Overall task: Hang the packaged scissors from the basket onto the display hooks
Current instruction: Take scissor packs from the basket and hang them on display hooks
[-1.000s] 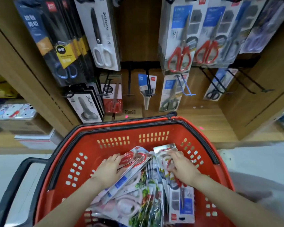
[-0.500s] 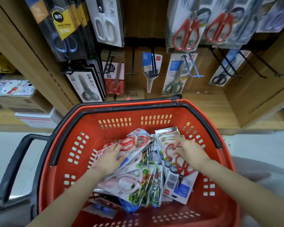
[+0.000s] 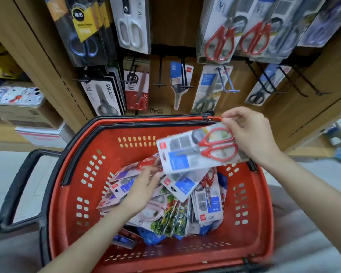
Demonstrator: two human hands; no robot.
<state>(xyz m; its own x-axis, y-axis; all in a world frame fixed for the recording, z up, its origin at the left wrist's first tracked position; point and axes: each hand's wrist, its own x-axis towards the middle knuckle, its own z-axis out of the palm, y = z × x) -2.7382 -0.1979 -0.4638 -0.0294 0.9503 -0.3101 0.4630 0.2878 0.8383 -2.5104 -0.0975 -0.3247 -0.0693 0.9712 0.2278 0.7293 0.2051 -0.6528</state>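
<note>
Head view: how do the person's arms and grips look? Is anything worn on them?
Nothing is worn. The left grip and the right grip are bare: no glove, ring or watch shows. The left forearm and the right forearm are bare too, with no sleeve or bracelet up to the picture's edge.

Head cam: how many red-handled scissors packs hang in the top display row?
2. The left red-handled scissors pack and right red-handled scissors pack hang side by side, right of centre. More may be stacked behind them, hidden.
</note>
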